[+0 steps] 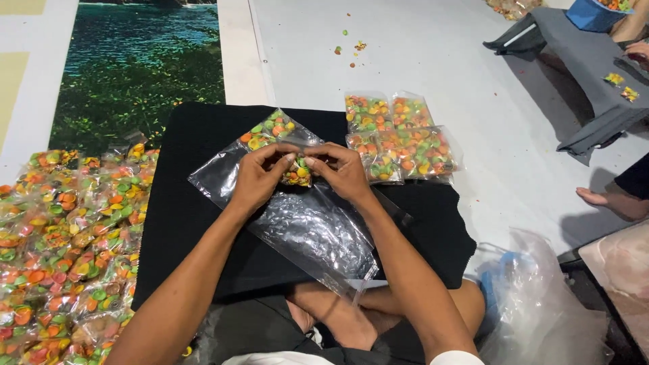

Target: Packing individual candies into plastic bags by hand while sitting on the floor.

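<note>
Both hands' fingers [289, 157] pinch packet [297, 172].

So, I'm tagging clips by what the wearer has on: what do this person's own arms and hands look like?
Both forearms are bare right up to the bottom edge of the picture, with no sleeves showing. The left hand and right hand have no gloves, and no rings, watch or bracelet can be made out. The fingernails look short and plain.

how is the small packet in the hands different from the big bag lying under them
The small packet is full of orange, green and yellow pieces; the big bag looks empty. The packet is pinched between left hand and right hand; the bag lies flat on the black cloth. Both are clear plastic.
</note>
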